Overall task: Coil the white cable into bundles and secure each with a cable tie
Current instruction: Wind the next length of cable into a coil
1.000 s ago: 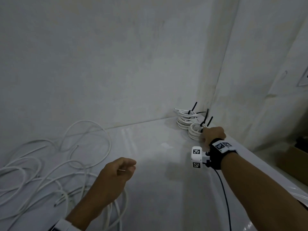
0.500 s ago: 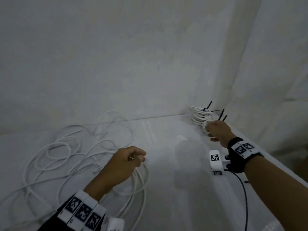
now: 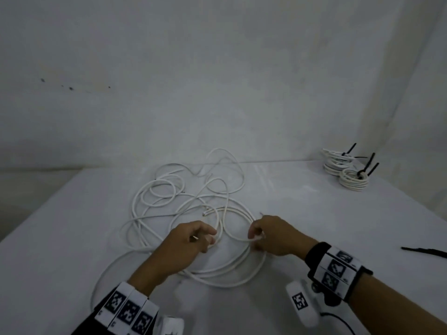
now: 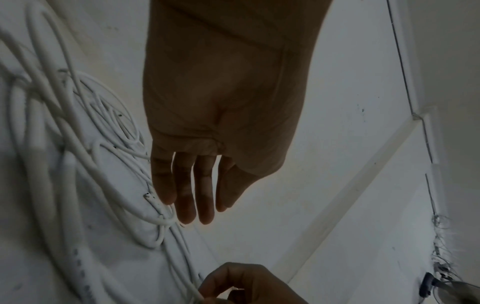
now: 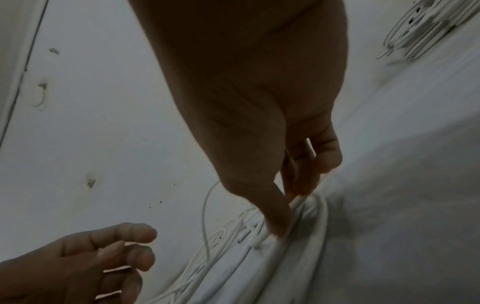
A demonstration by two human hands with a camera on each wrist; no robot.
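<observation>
Your left hand (image 3: 187, 243): lower centre of the head view, over the near loops of the white cable (image 3: 183, 213). In the left wrist view your fingers (image 4: 184, 197) hang straight and close together, their tips at a cut cable end; they grip nothing that I can see.
Your right hand (image 3: 271, 235): just right of the left one. Thumb and fingers (image 5: 280, 216) are pinched on a strand of the cable, and the right wrist view shows it lifted a little off the white surface (image 3: 302, 226).
Loose cable: it sprawls in wide, overlapping loops from under your hands up toward the centre of the frame, not yet gathered.
Spare cable tie (image 3: 425, 251): a black strip lying flat at the right edge of the frame, well apart from your hands.
Finished bundles (image 3: 346, 171): at the right, in the far corner of the surface, coiled and stacked, black tie tails sticking up.
Step in hand: you look to be starting a fresh coil, having picked up the strand to work from.
Next move: it likely calls for the left hand to close on the cable and hold a first loop, while the right feeds more turns onto it. Keep the loops even, and watch that crossed strands do not snag.
</observation>
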